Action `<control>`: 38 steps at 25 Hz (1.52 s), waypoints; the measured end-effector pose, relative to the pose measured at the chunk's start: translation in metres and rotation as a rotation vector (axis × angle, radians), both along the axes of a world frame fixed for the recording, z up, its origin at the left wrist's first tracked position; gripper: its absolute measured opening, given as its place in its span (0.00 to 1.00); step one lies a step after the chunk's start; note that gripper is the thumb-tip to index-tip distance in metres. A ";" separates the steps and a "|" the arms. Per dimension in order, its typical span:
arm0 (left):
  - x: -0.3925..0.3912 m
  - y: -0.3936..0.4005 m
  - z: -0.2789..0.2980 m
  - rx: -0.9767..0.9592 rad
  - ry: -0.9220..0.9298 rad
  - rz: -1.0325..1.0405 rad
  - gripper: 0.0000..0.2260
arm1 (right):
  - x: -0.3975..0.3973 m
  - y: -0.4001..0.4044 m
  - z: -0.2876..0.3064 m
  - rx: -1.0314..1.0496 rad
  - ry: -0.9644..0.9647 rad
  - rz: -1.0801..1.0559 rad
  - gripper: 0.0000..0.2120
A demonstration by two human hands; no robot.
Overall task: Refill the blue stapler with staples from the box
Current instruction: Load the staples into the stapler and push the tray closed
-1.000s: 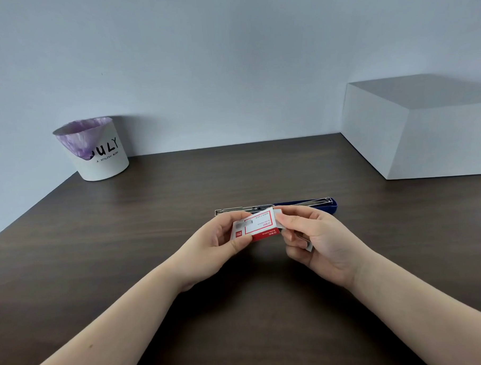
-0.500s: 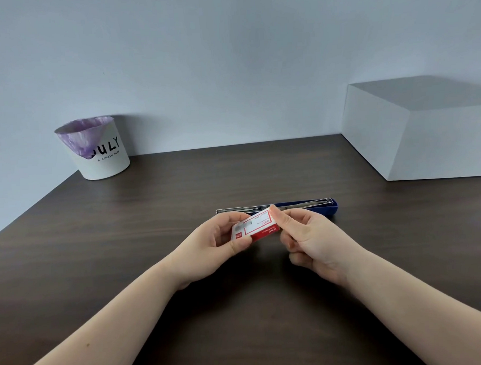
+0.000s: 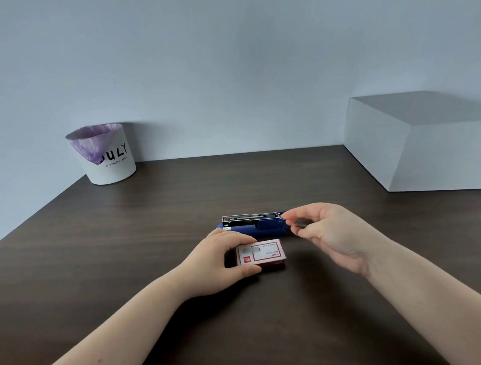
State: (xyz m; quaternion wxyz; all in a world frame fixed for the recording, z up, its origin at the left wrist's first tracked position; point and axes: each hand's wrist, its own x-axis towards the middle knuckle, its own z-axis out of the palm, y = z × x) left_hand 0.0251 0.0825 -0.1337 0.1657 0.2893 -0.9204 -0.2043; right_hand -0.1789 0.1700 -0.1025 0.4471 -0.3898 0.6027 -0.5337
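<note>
The blue stapler [image 3: 252, 228] lies open on the dark wooden table [image 3: 126, 242], its metal staple channel [image 3: 250, 217] facing up. Just in front of it, the red and white staple box [image 3: 260, 254] rests flat on the table. My left hand [image 3: 220, 257] grips the box's left end between thumb and fingers. My right hand [image 3: 327, 233] hovers at the stapler's right end. Its thumb and forefinger pinch a small grey strip of staples [image 3: 303, 222], mostly hidden by the fingers.
A white bin [image 3: 109, 163] with a purple liner stands at the back left by the wall. A large white box [image 3: 425, 157] fills the back right corner. The table's left edge runs diagonally toward me.
The box, held up by both hands before, now rests on the table under my left hand. My right hand has left it and moved to the stapler's right end with a grey strip.
</note>
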 end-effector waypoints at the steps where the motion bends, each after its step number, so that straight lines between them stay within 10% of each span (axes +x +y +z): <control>1: 0.000 -0.001 0.000 -0.002 0.004 -0.001 0.28 | 0.003 -0.002 0.000 -0.002 -0.002 -0.007 0.18; 15: 0.002 0.002 0.017 0.039 0.297 0.134 0.14 | 0.011 -0.014 0.002 0.028 -0.014 -0.092 0.08; 24: 0.005 -0.007 0.019 0.011 0.383 0.308 0.07 | 0.004 -0.019 0.007 -0.012 -0.466 -0.179 0.08; 26: 0.005 -0.013 0.018 -0.007 0.381 0.328 0.08 | 0.005 -0.021 0.007 -0.083 -0.299 -0.146 0.07; 30: 0.007 -0.031 0.010 0.088 0.267 0.346 0.15 | 0.004 -0.030 0.006 -0.171 0.683 0.005 0.09; 38: 0.002 -0.053 0.012 0.141 0.025 0.239 0.15 | -0.002 -0.066 0.013 -0.124 0.909 0.321 0.12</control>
